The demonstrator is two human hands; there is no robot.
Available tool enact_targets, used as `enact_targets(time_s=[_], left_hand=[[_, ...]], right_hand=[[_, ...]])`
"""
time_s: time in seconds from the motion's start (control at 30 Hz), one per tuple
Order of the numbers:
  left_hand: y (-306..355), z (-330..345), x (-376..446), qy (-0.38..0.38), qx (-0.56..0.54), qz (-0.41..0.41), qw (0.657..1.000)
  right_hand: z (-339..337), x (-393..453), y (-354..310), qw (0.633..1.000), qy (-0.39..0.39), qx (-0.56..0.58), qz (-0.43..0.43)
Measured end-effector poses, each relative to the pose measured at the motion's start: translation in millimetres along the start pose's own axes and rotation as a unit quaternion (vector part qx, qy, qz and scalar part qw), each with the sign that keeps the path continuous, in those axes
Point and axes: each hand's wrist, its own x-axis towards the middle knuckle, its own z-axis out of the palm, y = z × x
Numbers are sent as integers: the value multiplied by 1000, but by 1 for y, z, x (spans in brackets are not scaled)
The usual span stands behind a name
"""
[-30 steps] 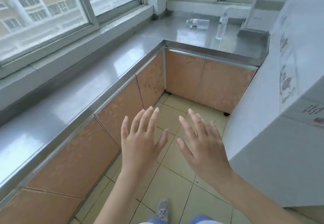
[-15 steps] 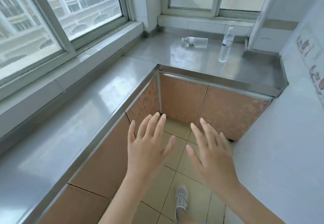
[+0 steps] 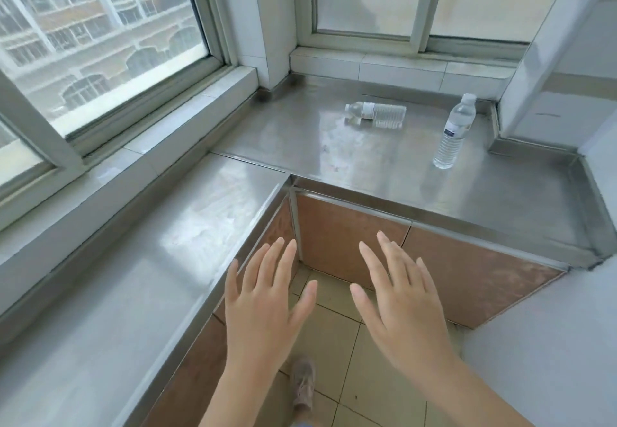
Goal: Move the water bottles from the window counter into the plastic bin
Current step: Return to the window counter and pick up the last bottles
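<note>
2 bottles [image 3: 375,114] nearer in view, shoe [image 3: 303,386] stepped forward

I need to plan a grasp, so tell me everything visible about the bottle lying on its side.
The lying bottle is clear ribbed plastic with a white cap and a white label band near its neck. It rests flat on the steel counter below the far window, cap pointing left, apart from the upright bottle. Nothing touches it but the counter.

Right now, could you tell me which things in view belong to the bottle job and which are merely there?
For the job:
- lying bottle
- upright bottle
- steel counter
- left hand and right hand, both empty

Merely there:
- windows
- cabinet doors
- shoe

No bin in view.
</note>
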Motion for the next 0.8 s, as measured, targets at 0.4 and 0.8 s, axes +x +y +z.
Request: enact_targets(time_s=[0.4, 0.8], left_hand=[[-4, 119, 241, 15, -98, 140, 985], [81, 206, 375, -45, -127, 211, 968]], right_hand=[[15, 190, 39, 985, 42, -49, 161], [31, 307, 154, 966, 70, -36, 248]])
